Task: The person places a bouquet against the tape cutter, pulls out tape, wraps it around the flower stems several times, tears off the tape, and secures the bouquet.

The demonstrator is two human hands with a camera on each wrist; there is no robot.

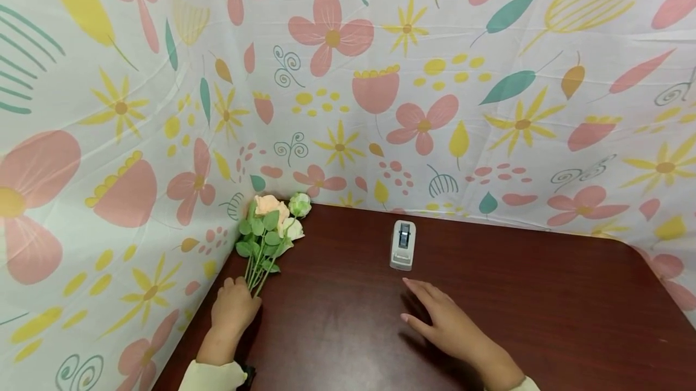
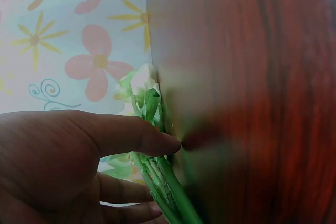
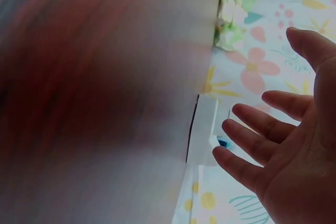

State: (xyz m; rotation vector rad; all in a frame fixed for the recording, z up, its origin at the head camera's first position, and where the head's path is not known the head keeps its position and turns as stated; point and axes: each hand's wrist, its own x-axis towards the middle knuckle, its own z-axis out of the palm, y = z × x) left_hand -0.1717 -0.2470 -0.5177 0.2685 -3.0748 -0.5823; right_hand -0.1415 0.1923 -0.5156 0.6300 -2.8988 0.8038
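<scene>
A bunch of artificial-looking flowers (image 1: 263, 240) with peach and white blooms and green leaves lies at the table's far left corner, stems toward me. My left hand (image 1: 234, 307) is at the lower stems. In the left wrist view, its thumb crosses over the green stems (image 2: 164, 184) and the other fingers curl on their far side. My right hand (image 1: 448, 323) hovers over the table with fingers spread, holding nothing. Just beyond its fingertips stands a small white tape dispenser (image 1: 402, 246), which the right wrist view shows partly behind the fingers (image 3: 249, 140).
The dark reddish-brown wooden table (image 1: 337, 330) reaches back to a white cloth (image 1: 348, 107) printed with flowers and leaves. The cloth hangs along the left side and the back. A black wrist strap (image 1: 249, 374) shows at the left sleeve.
</scene>
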